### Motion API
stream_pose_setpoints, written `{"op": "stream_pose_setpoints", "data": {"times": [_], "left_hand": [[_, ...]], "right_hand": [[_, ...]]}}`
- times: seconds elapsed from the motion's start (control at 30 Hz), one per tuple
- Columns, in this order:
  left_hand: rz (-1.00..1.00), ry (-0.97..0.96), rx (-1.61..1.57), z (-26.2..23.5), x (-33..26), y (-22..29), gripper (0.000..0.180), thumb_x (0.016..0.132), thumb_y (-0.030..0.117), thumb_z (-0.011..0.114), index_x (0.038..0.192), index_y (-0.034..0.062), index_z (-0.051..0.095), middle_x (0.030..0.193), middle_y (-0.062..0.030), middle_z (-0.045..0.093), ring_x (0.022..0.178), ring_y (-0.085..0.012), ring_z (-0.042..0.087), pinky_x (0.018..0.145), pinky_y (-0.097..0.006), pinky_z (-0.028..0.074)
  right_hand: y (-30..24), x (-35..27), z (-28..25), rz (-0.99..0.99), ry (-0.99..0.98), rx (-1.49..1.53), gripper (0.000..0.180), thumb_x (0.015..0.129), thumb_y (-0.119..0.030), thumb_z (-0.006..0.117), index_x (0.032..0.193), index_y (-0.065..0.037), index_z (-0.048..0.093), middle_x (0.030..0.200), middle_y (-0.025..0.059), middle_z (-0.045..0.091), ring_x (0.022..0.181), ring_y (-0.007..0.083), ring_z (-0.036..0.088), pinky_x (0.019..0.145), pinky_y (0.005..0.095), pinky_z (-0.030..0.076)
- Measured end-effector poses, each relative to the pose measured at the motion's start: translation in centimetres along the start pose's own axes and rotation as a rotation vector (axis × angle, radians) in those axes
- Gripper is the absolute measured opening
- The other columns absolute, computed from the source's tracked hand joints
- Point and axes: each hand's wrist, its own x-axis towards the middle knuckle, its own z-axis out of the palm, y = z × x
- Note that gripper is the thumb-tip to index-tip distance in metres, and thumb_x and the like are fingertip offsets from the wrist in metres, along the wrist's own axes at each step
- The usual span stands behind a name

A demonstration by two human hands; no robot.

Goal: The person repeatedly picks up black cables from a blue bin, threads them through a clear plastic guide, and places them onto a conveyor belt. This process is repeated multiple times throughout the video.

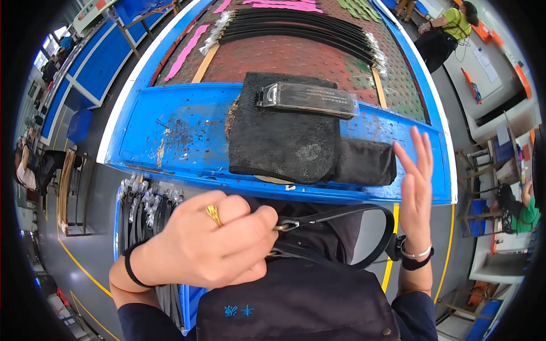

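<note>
My left hand (219,241), with a gold ring on one finger, is closed in front of my apron (296,301). A narrow black strap (341,213) runs out of that fist. Brass-coloured metal fittings (288,225) show beside the fingers, and the part inside the fist is hidden. The strap bends round in a loop towards my right wrist. My right hand (418,193) is raised with its fingers stretched out, just right of a small black cushion (367,162). Left of this cushion, a larger black pad (278,131) carries a clear plastic case (310,99).
The blue bench edge (176,122) lies ahead. Beyond, a bundle of black straps (301,28) with plastic-wrapped ends rests across the worn surface, near pink strips (187,54). More wrapped straps (151,207) hang below left. A person (449,31) stands at the far right.
</note>
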Motion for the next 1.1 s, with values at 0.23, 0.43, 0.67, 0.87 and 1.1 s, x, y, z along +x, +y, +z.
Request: {"op": "stream_pose_setpoints", "data": {"times": [0.23,0.43,0.67,0.87,1.1], "left_hand": [[-0.161,-0.044,-0.223,-1.0,0.2,-0.6,0.024,0.044,0.006,0.052,0.067,0.0065,0.060,0.075,-0.0052,0.056,0.052,-0.0183,0.045,0.046,-0.029,0.036],[-0.206,-0.083,-0.341,-1.0,0.7,-0.8,0.022,0.044,0.004,0.052,0.064,0.0070,0.060,0.073,-0.0054,0.057,0.054,-0.0197,0.048,0.045,-0.029,0.037],[-0.205,-0.121,-0.381,-1.2,1.8,-0.4,0.021,0.045,0.004,0.052,0.064,0.0078,0.061,0.073,-0.0045,0.057,0.054,-0.0194,0.049,0.045,-0.029,0.038],[-0.155,-0.125,-0.404,-1.3,2.0,-0.5,0.021,0.046,0.005,0.053,0.065,0.0075,0.061,0.073,-0.0049,0.058,0.053,-0.0192,0.050,0.045,-0.030,0.038],[-0.122,-0.102,-0.350,-1.3,1.3,-0.7,0.022,0.045,0.006,0.054,0.066,0.0073,0.061,0.074,-0.0046,0.057,0.053,-0.0188,0.049,0.044,-0.029,0.037]], "right_hand": [[1.9,-1.0,1.2,0.031,-0.132,-0.315,0.033,0.089,-0.027,0.048,0.111,-0.008,0.061,0.140,0.0104,0.033,0.134,0.0355,0.017,0.105,0.0541,0.007],[0.7,-0.6,-0.6,-0.067,-0.211,-0.324,0.036,0.087,-0.039,0.047,0.106,-0.015,0.066,0.137,0.0092,0.038,0.133,0.0357,0.019,0.105,0.0545,0.007],[-5.8,-0.5,-2.9,-0.517,-0.192,-0.099,0.048,0.069,-0.049,0.055,0.112,-0.028,0.062,0.134,-0.0007,0.044,0.130,0.0330,0.025,0.106,0.0559,0.003],[-6.9,-0.2,-1.9,-0.594,-0.192,-0.109,0.067,0.051,-0.048,0.060,0.115,-0.028,0.060,0.132,-0.0101,0.044,0.129,0.0303,0.028,0.106,0.0563,0.003],[-4.7,-0.1,-3.2,-0.478,-0.079,0.079,0.042,0.079,-0.044,0.054,0.113,-0.021,0.062,0.132,0.0071,0.045,0.130,0.0320,0.027,0.106,0.0532,0.009]]}}
